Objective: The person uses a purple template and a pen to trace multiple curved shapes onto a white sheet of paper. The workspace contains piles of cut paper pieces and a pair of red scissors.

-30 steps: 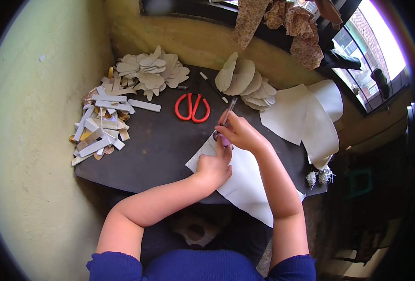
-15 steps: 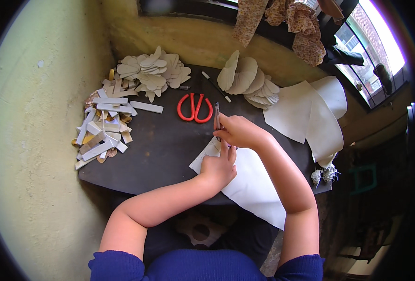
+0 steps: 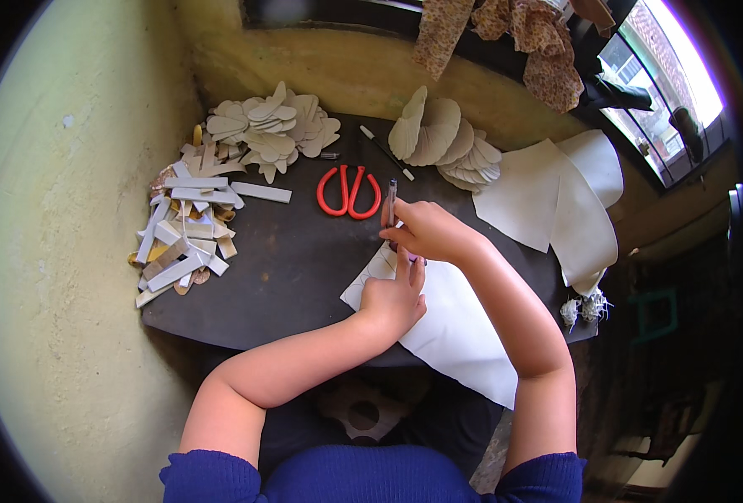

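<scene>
My right hand (image 3: 433, 230) is closed around a pen (image 3: 392, 194), which stands nearly upright over the far end of a white sheet (image 3: 459, 323). Just below it, my left hand (image 3: 391, 302) presses on the sheet with its fingers stretched out and apart. A small purple piece (image 3: 419, 260) shows by its fingertips, mostly covered. Faint curved outlines are drawn on the sheet's left corner. The sheet hangs over the table's near edge. Red-handled scissors (image 3: 348, 193) lie just left of the pen.
Pale cut-out pieces (image 3: 271, 126) are heaped at the back left of the dark table (image 3: 279, 285), above a pile of white strips (image 3: 191, 226). A marker (image 3: 387, 152), stacked rounded pieces (image 3: 439, 138) and large white sheets (image 3: 548, 201) lie at the back and right.
The pen has tipped slightly to a more upright angle in my right hand. My left hand has stayed almost in place on the sheet.
</scene>
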{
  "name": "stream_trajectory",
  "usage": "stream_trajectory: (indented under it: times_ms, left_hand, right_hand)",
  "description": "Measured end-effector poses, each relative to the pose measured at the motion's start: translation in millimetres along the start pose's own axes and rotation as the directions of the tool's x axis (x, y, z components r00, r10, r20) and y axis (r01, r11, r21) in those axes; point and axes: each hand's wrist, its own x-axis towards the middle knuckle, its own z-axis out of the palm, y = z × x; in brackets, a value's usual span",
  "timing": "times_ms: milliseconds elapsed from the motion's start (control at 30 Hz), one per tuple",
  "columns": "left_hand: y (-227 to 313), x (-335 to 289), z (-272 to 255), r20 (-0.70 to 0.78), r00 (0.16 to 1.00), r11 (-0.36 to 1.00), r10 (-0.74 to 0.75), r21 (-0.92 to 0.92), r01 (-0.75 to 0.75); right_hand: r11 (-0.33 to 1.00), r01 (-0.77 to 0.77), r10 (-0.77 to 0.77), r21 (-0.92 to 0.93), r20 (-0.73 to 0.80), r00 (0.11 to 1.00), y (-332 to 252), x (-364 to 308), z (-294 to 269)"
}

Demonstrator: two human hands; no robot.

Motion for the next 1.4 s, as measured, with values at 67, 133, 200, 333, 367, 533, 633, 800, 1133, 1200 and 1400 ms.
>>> stream_trajectory:
  times_ms: [67, 133, 200, 333, 367, 533, 633, 800, 1133, 1200, 1400]
  left_hand:
    - [-1, 0, -6, 0.030, 1.000, 1.000, -0.003, -0.009, 0.003]
    - [-1, 1, -8, 0.055, 0.998, 1.000, 0.005, -0.026, -0.003]
    - [-1, 1, -7, 0.052, 0.999, 0.999, 0.009, -0.033, -0.008]
    - [-1, 2, -7, 0.055, 0.998, 0.998, 0.004, -0.061, 0.000]
    - [0, 3, -8, 0.071, 0.997, 0.997, 0.000, -0.077, 0.005]
    - [-1, 3, -10, 0.107, 0.994, 0.997, -0.007, -0.080, 0.015]
    - [0, 3, -10, 0.105, 0.994, 0.998, -0.004, -0.069, 0.011]
    - [-1, 3, -11, 0.122, 0.992, 0.996, -0.006, -0.083, 0.016]
    - [0, 3, -9, 0.100, 0.995, 0.995, -0.010, -0.102, 0.020]
    - [0, 3, -8, 0.085, 0.996, 0.995, -0.013, -0.093, 0.021]
    - [-1, 2, -3, 0.017, 1.000, 0.997, 0.003, -0.083, -0.001]
  right_hand:
    - [1.000, -0.014, 0.015, -0.014, 0.033, 0.999, -5, -4, -3]
    - [0.998, 0.029, -0.028, -0.049, 0.018, 0.999, 1, -4, -1]
    - [0.997, 0.067, -0.067, -0.042, 0.000, 0.998, 4, -5, 0]
    - [0.995, 0.093, -0.092, 0.028, -0.041, 0.995, 7, -5, 2]
    - [0.995, 0.088, -0.086, 0.039, -0.049, 0.995, 8, -5, 3]
    - [0.995, 0.092, -0.091, 0.045, -0.017, 0.996, 13, -7, 2]
    - [0.993, 0.119, -0.120, -0.020, -0.014, 0.993, 15, -7, 4]
    - [0.991, 0.106, -0.103, 0.078, -0.044, 0.994, 6, -10, 2]
    - [0.990, 0.088, -0.078, 0.114, -0.086, 0.993, 13, -12, 8]
    - [0.981, 0.042, -0.026, 0.189, -0.085, 0.996, 12, -12, 8]
    - [0.944, 0.089, -0.040, 0.317, -0.157, 0.987, 22, -12, 13]
